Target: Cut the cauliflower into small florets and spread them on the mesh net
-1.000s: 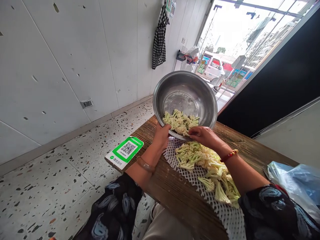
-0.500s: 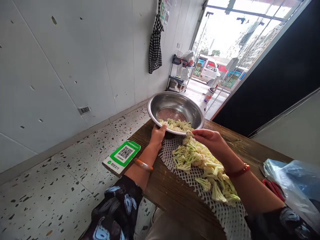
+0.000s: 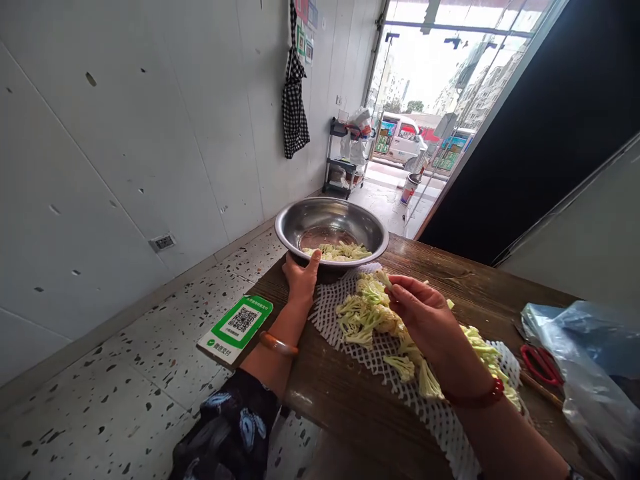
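My left hand [image 3: 302, 272] grips the near rim of a wide steel bowl [image 3: 373, 235], its thumb over the edge. Cut cauliflower florets [image 3: 345, 251] lie on the near side of the bowl's bottom. Between the thumb and fingers of my right hand [image 3: 420, 303] is a small cauliflower floret [image 3: 384, 278], just right of the bowl and above the table. Below that hand, a heap of cauliflower pieces [image 3: 367, 310] rests on white foam netting [image 3: 333, 320]. My right hand and forearm hide part of the heap.
The dark wooden table [image 3: 345, 393] bears a green QR-code card [image 3: 240, 327] at its left edge. Red-handled scissors [image 3: 540, 365] and a clear plastic bag [image 3: 585, 373] lie on the right. A wall runs along the left; a shelf cart [image 3: 345, 157] stands near the glass door.
My right hand has drawn back from the bowl's rim with a floret in its fingers. The view has shifted, and the bowl sits a little further left in it.
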A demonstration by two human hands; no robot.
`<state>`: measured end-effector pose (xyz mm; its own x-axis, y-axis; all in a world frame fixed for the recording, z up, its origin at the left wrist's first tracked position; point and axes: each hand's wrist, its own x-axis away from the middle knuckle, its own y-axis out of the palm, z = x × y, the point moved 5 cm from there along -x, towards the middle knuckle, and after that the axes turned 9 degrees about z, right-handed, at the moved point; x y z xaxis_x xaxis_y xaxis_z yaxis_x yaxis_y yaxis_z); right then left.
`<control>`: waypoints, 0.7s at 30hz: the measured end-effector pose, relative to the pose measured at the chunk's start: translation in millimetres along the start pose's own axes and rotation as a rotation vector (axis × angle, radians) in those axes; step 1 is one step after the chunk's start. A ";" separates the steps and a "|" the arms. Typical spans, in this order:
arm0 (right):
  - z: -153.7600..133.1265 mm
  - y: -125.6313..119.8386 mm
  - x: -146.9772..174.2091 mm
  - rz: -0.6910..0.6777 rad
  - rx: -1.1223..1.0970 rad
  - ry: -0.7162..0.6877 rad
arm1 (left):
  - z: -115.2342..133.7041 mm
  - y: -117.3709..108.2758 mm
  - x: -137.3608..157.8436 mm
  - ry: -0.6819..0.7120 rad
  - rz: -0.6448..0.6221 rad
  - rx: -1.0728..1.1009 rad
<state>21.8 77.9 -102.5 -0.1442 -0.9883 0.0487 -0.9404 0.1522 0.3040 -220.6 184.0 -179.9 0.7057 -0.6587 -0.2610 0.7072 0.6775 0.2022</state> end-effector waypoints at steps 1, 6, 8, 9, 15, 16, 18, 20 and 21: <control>0.8 -0.7 1.9 0.009 0.017 -0.032 | 1.7 -2.8 -1.6 0.003 0.029 -0.033; 1.1 -11.1 5.6 0.075 0.082 -0.192 | 23.0 -20.1 -3.9 0.094 0.180 -0.111; 2.8 -15.8 5.1 0.101 0.036 -0.213 | 40.0 -22.6 5.0 0.176 0.150 -0.094; 4.3 -17.2 5.0 0.107 0.008 -0.211 | 49.0 -21.7 12.1 0.206 0.100 -0.081; 13.5 -15.0 12.9 0.094 -0.142 -0.098 | 94.2 2.7 75.0 0.178 -0.481 -0.012; 13.7 -14.3 15.6 0.094 -0.159 -0.083 | 99.8 7.0 87.0 0.156 -0.600 -0.010; 12.7 -13.6 21.6 0.094 -0.178 -0.070 | 109.1 11.4 108.8 0.087 -0.772 0.006; 10.3 -12.7 28.5 0.081 -0.183 -0.076 | 117.1 11.2 126.0 -0.006 -0.833 0.058; 8.8 -11.9 32.4 0.069 -0.181 -0.083 | 120.8 10.3 133.1 -0.055 -0.829 0.095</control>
<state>25.6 44.0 -112.9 -0.2380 -0.9713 -0.0014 -0.8579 0.2095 0.4692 -114.1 63.8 -98.6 -0.0459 -0.9484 -0.3139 0.9971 -0.0628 0.0440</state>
